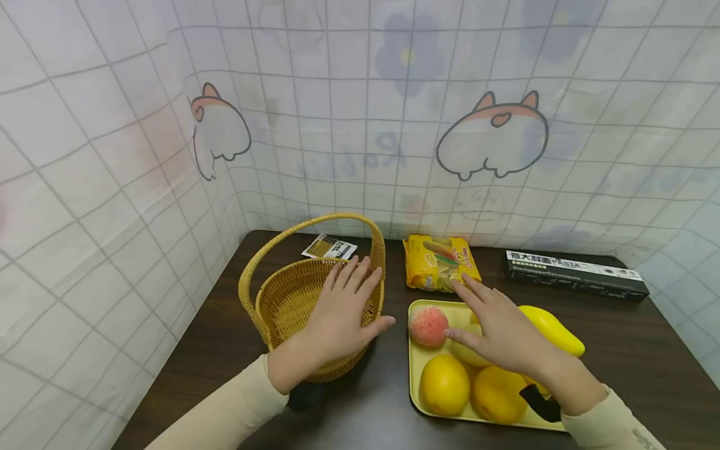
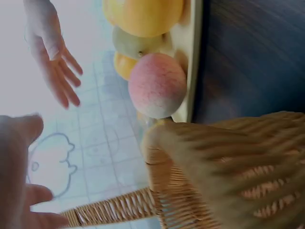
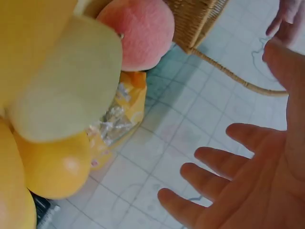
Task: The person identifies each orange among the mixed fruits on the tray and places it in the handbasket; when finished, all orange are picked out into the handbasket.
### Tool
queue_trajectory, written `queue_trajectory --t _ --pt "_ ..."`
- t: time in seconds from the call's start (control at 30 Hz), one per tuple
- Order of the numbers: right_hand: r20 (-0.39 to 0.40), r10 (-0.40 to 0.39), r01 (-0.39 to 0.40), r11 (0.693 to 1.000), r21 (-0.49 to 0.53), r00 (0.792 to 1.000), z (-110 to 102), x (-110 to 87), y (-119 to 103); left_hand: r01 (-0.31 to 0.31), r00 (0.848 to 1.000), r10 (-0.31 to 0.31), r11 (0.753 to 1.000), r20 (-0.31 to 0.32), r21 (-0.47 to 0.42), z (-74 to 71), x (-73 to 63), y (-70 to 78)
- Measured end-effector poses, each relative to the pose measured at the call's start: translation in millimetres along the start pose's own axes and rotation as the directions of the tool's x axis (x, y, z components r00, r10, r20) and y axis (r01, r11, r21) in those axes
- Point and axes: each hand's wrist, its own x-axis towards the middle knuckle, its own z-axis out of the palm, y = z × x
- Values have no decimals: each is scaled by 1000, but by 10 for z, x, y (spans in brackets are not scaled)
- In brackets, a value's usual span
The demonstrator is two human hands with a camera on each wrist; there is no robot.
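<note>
My left hand [image 1: 343, 312] is held over the wicker basket [image 1: 275, 294], fingers spread and straight, with nothing in its grasp. Above the fruit tray [image 1: 413, 387] hovers my right hand [image 1: 500, 325], its fingers extended and also holding nothing. On that tray lie a pink peach [image 1: 429, 325], an orange [image 1: 445, 385], another orange-yellow fruit [image 1: 499, 394] and a pale green fruit [image 3: 71, 81]. The right hand partly hides the fruit beneath it. In the left wrist view the peach [image 2: 157, 85] sits near the basket's rim [image 2: 167, 138].
Behind the tray lies a yellow snack packet [image 1: 439, 262]. A black pasta box [image 1: 576, 275] stands at the back right, and a small sachet [image 1: 330, 247] lies behind the basket. A yellow mango-like fruit [image 1: 554, 331] is at the tray's right side. A gridded cloth [image 1: 337, 156] hangs behind the dark table [image 1: 191, 387].
</note>
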Motion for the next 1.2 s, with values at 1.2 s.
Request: queue_trajectory --t 1.2 --pt "-131 135 -47 850 525 982 585 -604 -399 -62 400 -617 720 -678 -691 44 -753 -553"
